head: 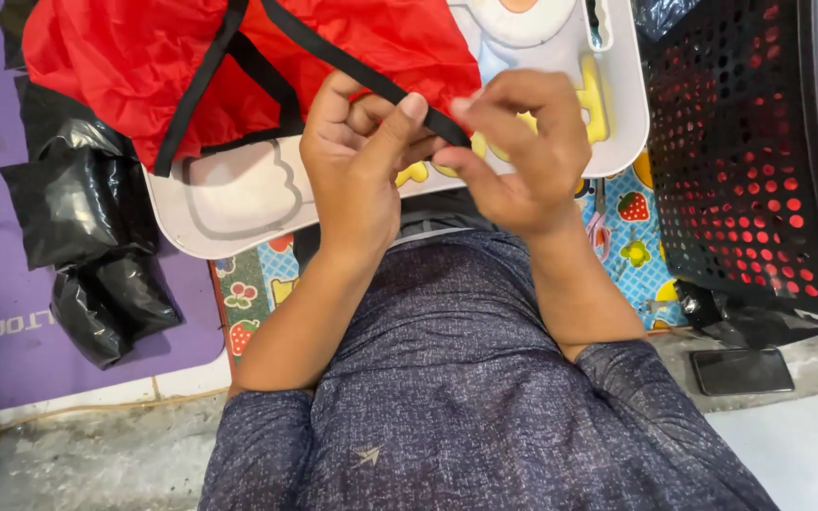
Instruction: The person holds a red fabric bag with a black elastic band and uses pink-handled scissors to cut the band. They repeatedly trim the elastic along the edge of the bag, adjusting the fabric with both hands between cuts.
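- left hand (357, 166) and right hand (523, 156) each pinch the black strap (371, 71), both grips closed on it, over the white tray (248, 203)
- the strap runs up across the red fabric (115, 57)
- black plastic bags (87, 227) lie left on the purple mat (11, 312); a black perforated crate (750, 142) stands right; a dark phone (742, 371) lies below it

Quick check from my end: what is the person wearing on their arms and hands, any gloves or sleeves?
No gloves: the left hand and right hand are bare, with no rings or watch visible. Both forearms are uncovered. The sleeves are pushed up near the elbows, in a dark blue-grey heathered knit matching the shirt, which carries a small pale emblem.
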